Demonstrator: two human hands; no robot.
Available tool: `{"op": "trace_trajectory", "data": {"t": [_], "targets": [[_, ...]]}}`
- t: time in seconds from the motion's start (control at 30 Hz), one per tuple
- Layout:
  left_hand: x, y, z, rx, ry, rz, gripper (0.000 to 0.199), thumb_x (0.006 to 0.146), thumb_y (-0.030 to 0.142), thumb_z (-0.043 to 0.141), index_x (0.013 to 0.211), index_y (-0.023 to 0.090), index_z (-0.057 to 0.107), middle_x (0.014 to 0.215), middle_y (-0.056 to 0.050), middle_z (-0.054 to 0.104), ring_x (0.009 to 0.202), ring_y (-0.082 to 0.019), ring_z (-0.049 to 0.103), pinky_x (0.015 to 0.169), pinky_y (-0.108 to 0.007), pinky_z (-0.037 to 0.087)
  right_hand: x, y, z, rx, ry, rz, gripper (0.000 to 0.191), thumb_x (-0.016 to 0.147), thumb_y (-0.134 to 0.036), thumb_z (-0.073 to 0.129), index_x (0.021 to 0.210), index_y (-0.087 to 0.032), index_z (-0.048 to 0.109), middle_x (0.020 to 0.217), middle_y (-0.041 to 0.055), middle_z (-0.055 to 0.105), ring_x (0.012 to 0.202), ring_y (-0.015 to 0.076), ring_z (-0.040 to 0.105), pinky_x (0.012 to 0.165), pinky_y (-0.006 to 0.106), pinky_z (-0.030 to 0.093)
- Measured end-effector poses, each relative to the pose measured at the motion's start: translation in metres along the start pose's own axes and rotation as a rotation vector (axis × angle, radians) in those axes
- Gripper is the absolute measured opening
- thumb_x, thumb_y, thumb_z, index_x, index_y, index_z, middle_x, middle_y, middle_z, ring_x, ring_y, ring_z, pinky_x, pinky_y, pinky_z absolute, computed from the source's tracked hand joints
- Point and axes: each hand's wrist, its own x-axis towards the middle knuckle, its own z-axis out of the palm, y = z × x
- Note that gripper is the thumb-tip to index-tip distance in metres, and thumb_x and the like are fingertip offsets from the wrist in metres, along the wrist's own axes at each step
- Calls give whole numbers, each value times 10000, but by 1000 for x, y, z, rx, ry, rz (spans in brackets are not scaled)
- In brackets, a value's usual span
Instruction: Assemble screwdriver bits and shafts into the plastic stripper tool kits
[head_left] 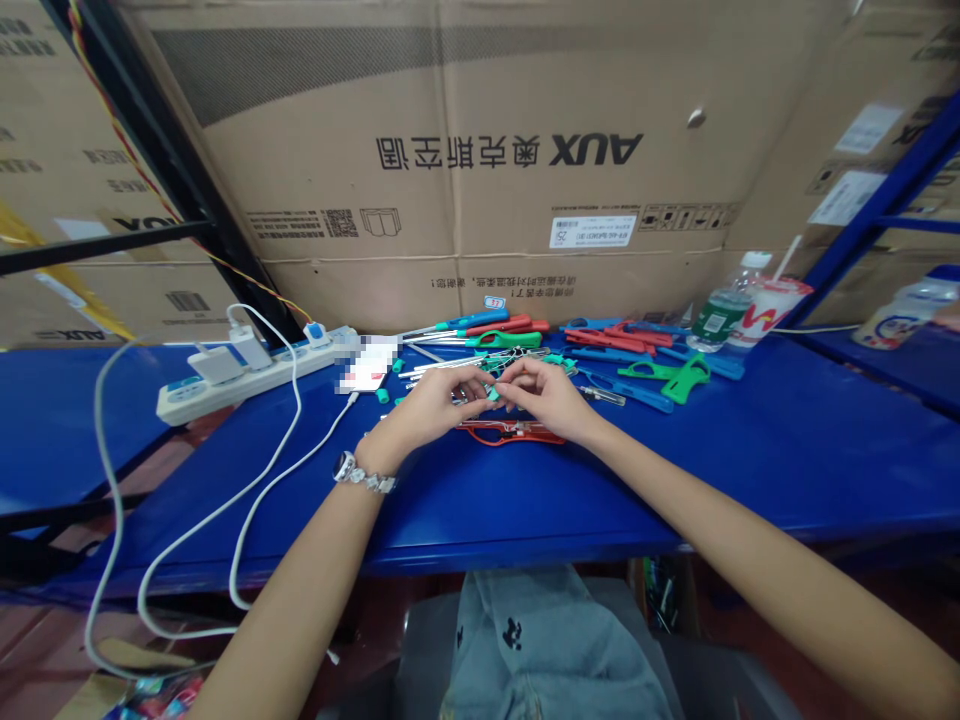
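Observation:
Both hands meet over the middle of the blue table. My left hand (448, 400) and my right hand (544, 392) pinch a small green piece (493, 393) between their fingertips. Just below them lies an open orange-red casing (517, 433) with thin parts inside. Behind the fingers are metal rods and small green pieces, partly hidden by the hands. A green casing (506, 339) and a small clear part (604, 396) lie close by.
Red casings (619, 337) and green handles (686, 378) lie to the right, near a bottle (720, 305) and a cup (769, 308). At the left are a power strip (225, 378), a phone (373, 362) and white cables. Cardboard (480, 220) stands behind.

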Motion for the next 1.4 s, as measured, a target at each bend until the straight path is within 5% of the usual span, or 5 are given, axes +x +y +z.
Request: {"op": "trace_trajectory", "data": {"t": [0.53,0.77,0.93,1.17,1.4], "targets": [[0,-6,-5,-274,-107,-144,184,931,369,615,946,197,678,686,-22,683,632,-149,641,649,-292,537,-8,-9,0,-266,-43,-103,137,846,-327,714,846,-194,681,731,4,680,613,128,559,599,290,446],[-3,2,-8,47,-5,90,200,834,381,750,944,215,773,946,-66,720,874,-199,649,805,-342,523,-4,-6,-8,-101,-174,12,216,833,-393,738,782,-189,688,705,11,687,619,135,593,605,296,473],[-6,-3,-10,58,-83,47,162,833,346,739,915,222,803,854,-56,754,762,-188,662,737,-329,525,-4,-2,-13,-163,-258,24,260,845,-446,721,820,-189,685,719,12,684,641,144,596,614,299,473],[-11,-9,-15,-19,-174,-94,149,830,329,722,902,225,801,824,-44,792,722,-182,693,672,-286,539,-22,-12,-15,-736,-83,-210,124,942,-298,608,1022,-216,656,1044,90,644,1032,267,581,919,456,464],[-11,-13,-17,79,-206,-74,141,835,295,713,879,182,786,861,-53,770,780,-176,670,723,-291,503,-32,-9,-16,-1060,-180,-199,403,1015,-481,483,1313,-224,570,1249,159,545,1188,347,493,973,517,440]]}}
